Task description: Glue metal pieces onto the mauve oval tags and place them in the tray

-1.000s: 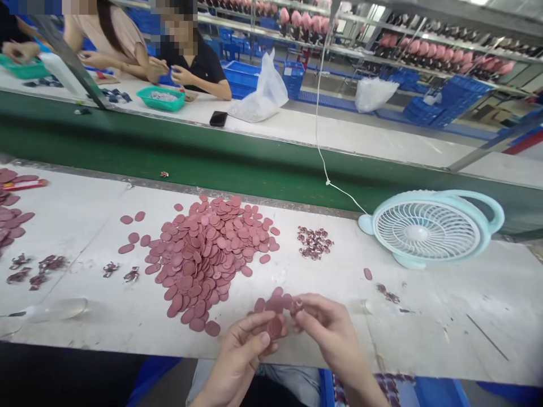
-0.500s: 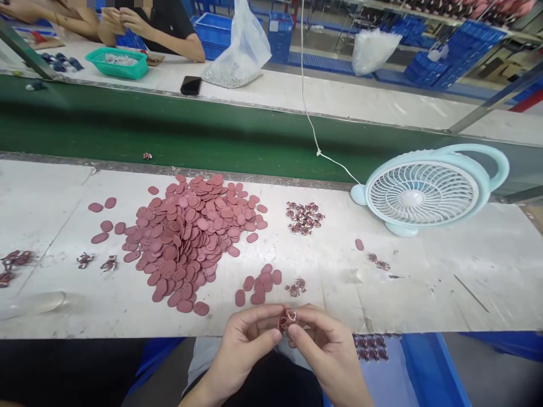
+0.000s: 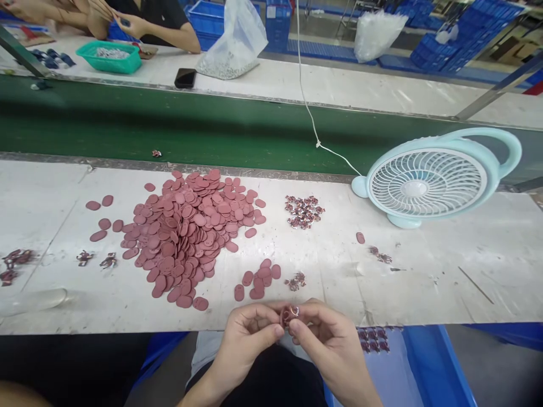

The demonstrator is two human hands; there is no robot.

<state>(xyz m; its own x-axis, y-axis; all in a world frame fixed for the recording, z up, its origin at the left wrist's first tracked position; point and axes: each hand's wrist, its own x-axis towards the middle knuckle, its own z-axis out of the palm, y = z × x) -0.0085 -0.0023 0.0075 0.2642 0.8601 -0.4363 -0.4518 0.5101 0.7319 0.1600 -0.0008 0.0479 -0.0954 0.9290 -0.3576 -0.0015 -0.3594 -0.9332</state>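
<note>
My left hand point(image 3: 254, 339) pinches a small dark red part point(image 3: 287, 316) at the table's front edge. From the other side, my right hand point(image 3: 320, 339) has its fingertips closed on a small shiny metallic piece point(image 3: 294, 311) that touches the red part. Just beyond my hands lie a small group of red oval discs point(image 3: 261, 278) and a few shiny brown-red pieces point(image 3: 296, 281). A large heap of red oval discs point(image 3: 182, 232) spreads over the table to the left. Farther back sits a cluster of shiny pieces point(image 3: 304, 212).
A light blue fan point(image 3: 428, 181) stands at the back right, its white cord point(image 3: 311, 121) running upward. Below the right front edge is a blue bin point(image 3: 441, 367) holding rows of dark pieces point(image 3: 373, 340). Across the green divider point(image 3: 237, 135), people work at another table.
The view has shifted slightly. My hands still hold the small parts together, with little visible movement. Across the divider, a person's hands have moved apart and one shows a small dark item.
</note>
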